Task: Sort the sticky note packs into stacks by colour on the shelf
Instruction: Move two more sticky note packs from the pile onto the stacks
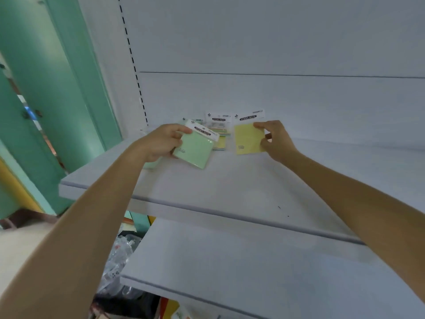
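Observation:
My left hand (162, 142) grips a green sticky note pack (195, 149) by its left edge, tilted just above the white shelf (230, 185). My right hand (274, 140) pinches the right edge of a yellow sticky note pack (247, 139) that stands nearly upright near the back of the shelf. Between the two, a small pile of other packs (219, 132) leans against the back wall, partly hidden by the green pack. Another green pack (153, 164) lies under my left hand, mostly covered.
A second white shelf (230, 268) sits below, closer to me. A slotted upright (135, 72) runs along the shelf's left side, with a green wall (57, 88) beyond it. Plastic-wrapped goods (119, 265) and dark items lie on the floor at lower left.

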